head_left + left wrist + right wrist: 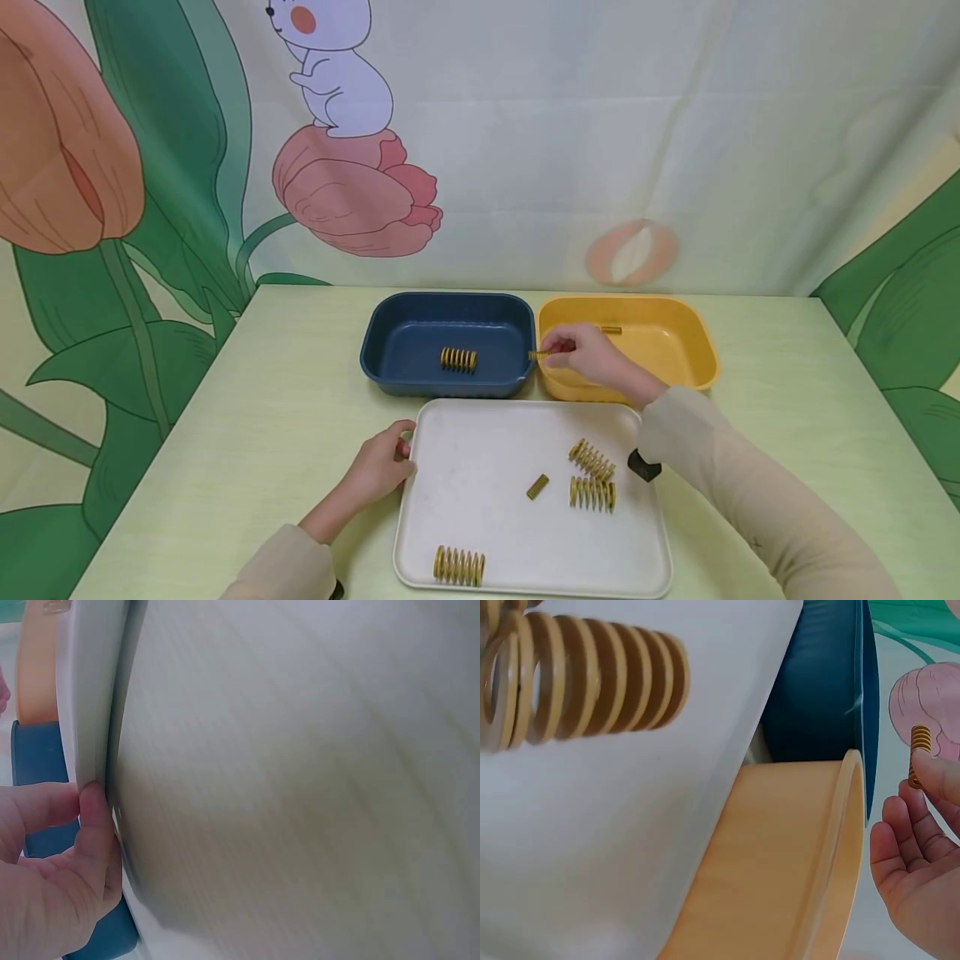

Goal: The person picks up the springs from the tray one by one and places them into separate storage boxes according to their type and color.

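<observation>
My right hand (587,353) pinches a small gold coil spring (920,737) between thumb and fingertips, above the near left rim of the yellow bin (678,346). With thumb and fingers, my left hand (377,461) holds the left edge of the white tray (480,467). On that tray lie a large spring (459,567) near the front left, two more large springs, one lying flat (592,495) and one leaning against it, and a small spring (537,487). Inside the blue bin (390,329) is a large spring (457,359). A small spring (611,331) lies in the yellow bin, partly behind my hand.
Both bins stand side by side behind the tray on a pale green table (247,433). A printed curtain (525,167) hangs behind the table. My right forearm (757,492) reaches over the tray's right edge, with a black wrist device (645,465) beside it.
</observation>
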The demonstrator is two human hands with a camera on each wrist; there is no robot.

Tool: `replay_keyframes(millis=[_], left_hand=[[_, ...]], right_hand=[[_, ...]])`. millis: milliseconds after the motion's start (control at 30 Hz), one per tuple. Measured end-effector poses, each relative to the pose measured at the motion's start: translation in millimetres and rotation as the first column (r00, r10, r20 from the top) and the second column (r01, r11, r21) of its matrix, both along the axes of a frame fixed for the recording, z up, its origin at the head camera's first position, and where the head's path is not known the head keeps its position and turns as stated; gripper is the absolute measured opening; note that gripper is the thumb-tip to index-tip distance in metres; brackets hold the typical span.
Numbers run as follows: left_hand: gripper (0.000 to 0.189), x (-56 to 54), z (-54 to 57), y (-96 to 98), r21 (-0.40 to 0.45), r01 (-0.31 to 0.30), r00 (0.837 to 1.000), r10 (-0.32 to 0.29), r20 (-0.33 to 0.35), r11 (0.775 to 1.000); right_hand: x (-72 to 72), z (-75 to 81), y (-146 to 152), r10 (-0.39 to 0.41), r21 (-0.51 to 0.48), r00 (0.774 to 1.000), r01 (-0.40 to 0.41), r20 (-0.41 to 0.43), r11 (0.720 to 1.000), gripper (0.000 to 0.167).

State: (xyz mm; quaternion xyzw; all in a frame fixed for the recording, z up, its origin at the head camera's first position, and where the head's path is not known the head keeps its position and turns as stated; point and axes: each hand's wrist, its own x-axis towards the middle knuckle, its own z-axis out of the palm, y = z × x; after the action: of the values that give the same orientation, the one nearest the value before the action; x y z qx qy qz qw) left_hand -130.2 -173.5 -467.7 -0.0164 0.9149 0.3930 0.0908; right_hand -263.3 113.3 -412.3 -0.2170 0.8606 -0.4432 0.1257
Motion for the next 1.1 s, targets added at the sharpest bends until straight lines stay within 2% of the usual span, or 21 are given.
replay_keyframes(millis=[300, 600, 833, 1100], left_hand=[[0.049, -1.3, -3.0, -0.8, 0.001, -0.007, 1.000, 0.007, 0.005, 1.000], [0.048, -1.1, -0.1, -0.4, 0.011, -0.010, 1.000, 0.010, 0.008, 1.000], [0.046, 2.4, 0.2, -3.3, 0.045, 0.046, 0.997, -0.043, -0.057, 0.998], [0.048, -0.2, 1.2, -0.5, 0.026, -0.010, 1.000, 0.009, 0.012, 1.000]], right_hand=[[-6.4, -5.2, 10, -0.040, 0.014, 0.999, 0.040, 0.019, 0.999, 0.015], [-13.6, -11.6, 18, -0.100, 0.029, 0.993, 0.099, 0.057, 0.995, 0.016], [-16.2, -15.1, 22, -0.123, 0.039, 0.990, 0.120, 0.074, 0.992, 0.015], [-21.5, -23.0, 25, -0.136, 0.053, 0.989, 0.133, 0.063, 0.990, 0.015]])
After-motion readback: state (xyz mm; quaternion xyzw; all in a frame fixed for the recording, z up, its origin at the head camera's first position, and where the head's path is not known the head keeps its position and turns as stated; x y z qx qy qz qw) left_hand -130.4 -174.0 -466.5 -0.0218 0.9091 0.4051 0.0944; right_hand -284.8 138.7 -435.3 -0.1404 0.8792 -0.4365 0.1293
